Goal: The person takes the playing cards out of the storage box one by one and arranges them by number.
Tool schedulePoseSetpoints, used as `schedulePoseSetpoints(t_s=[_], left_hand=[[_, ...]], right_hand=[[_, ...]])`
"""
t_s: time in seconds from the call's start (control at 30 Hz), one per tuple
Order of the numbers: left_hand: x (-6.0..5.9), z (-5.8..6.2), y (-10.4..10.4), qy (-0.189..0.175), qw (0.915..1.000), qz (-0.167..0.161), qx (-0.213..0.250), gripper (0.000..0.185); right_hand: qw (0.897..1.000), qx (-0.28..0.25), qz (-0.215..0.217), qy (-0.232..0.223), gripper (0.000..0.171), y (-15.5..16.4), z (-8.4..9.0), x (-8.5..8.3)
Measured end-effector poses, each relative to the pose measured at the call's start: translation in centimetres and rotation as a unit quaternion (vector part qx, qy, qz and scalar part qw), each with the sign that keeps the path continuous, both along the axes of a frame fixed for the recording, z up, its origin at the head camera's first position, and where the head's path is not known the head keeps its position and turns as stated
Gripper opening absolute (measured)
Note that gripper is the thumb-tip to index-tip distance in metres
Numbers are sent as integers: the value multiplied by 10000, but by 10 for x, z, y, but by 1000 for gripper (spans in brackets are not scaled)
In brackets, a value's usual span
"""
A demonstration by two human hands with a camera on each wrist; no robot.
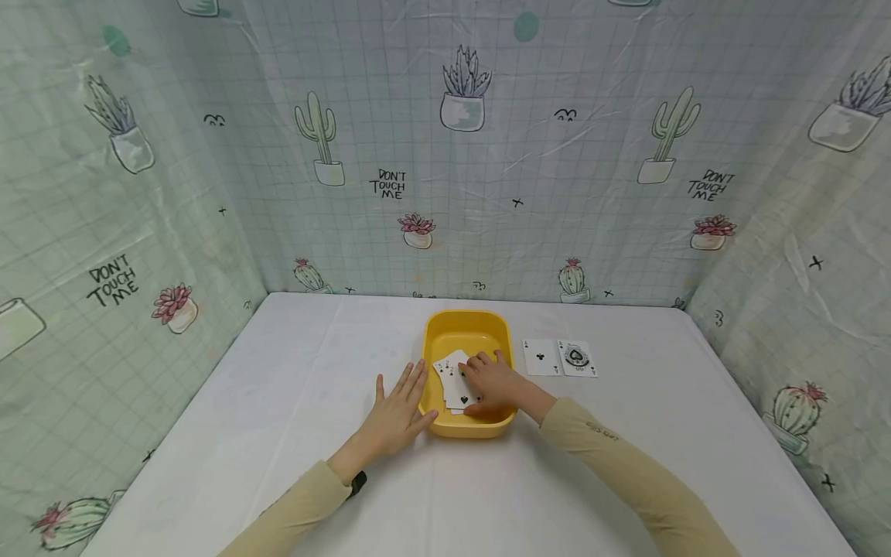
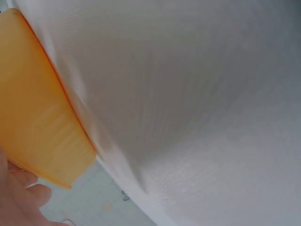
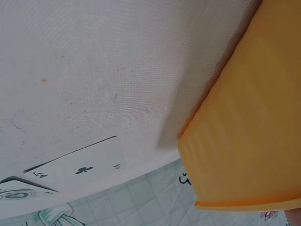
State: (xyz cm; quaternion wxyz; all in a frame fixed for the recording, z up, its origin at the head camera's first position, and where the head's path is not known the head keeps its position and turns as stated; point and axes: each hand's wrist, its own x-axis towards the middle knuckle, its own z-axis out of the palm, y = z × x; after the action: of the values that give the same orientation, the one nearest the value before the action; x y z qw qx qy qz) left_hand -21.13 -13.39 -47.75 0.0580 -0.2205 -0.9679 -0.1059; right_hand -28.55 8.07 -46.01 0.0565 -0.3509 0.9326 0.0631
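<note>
A yellow plastic tub (image 1: 468, 319) stands on the white table, with several playing cards (image 1: 452, 383) lying overlapped and face up inside it. My right hand (image 1: 493, 383) reaches over the tub's right rim. Its curled fingers and thumb grip the uppermost card, a spade, at its edges; the hand covers part of that card. Against the tub's left side rests my left hand (image 1: 393, 418), fingers spread and straight. In the left wrist view, fingertips of the left hand (image 2: 23, 197) show beside the tub's rim.
Right of the tub, an ace of clubs (image 1: 541, 357) and an ace of spades (image 1: 578, 358) lie face up, side by side. A cloth backdrop (image 1: 487, 170) printed with cacti rises behind the table (image 1: 334, 348) and along both sides.
</note>
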Motion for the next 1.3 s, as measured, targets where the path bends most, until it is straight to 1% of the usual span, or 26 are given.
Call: schedulePoseSetpoints(t_s=[0.17,0.4,0.7,1.07,1.3], left_hand=[[1,2,0,-22,10000,5,20,74],[2,3,1,-16,10000,34,-80,74],[2,4,1,-85,10000,17,3,74],[3,3,1,-32,10000,1,-42,74],[3,4,1,-26,10000,39,-23,73]], right_hand=[[10000,-38,4,22,83,0,1,1],[10000,-84,-40,10,85,-1,0,0],[9998,-137,-112,72,91,0,-1,0],[9990,-390,-28,210,93,2,3,6],[9988,-388,72,290,94,6,6,8]])
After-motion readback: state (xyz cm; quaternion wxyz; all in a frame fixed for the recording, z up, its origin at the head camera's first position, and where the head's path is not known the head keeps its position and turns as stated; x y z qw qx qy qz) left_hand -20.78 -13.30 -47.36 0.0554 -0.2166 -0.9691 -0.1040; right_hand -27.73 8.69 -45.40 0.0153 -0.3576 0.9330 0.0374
